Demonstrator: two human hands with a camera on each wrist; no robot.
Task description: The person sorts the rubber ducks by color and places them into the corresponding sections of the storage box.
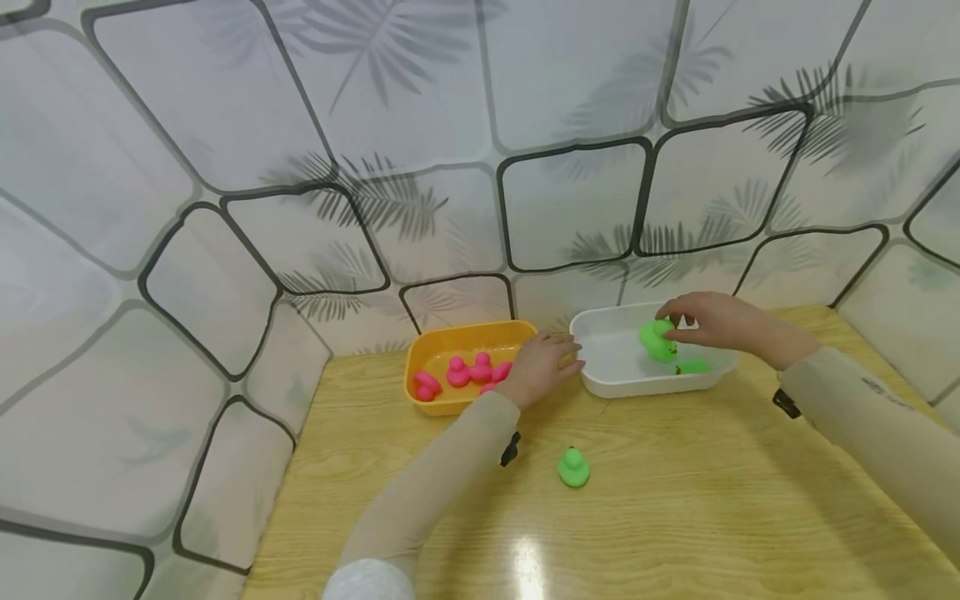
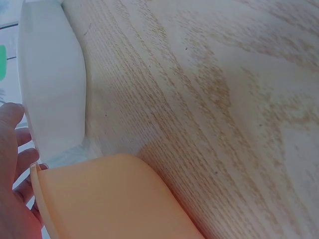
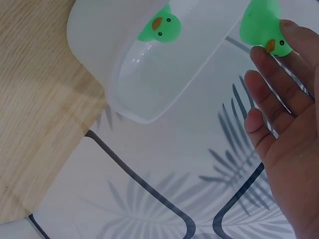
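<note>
A green toy duck (image 3: 261, 30) is pinched between the thumb and fingertips of my right hand (image 1: 708, 321), above the white tray (image 1: 622, 387). Another green duck (image 1: 693, 367) lies inside that tray. My left hand (image 1: 537, 367) is over the gap between the white tray and the orange tray (image 1: 442, 408). Its fingers reach the two rims in the left wrist view; whether they bear on them I cannot tell. Several pink ducks (image 1: 457, 372) lie in the orange tray, some partly hidden by the left hand and wrist.
One green duck (image 1: 573, 468) sits on the wooden table (image 1: 675, 500), in front of the trays. Behind both trays rises a wall (image 1: 577, 208) with a stone-and-leaf pattern. Another wall (image 1: 97, 333) stands along the left side.
</note>
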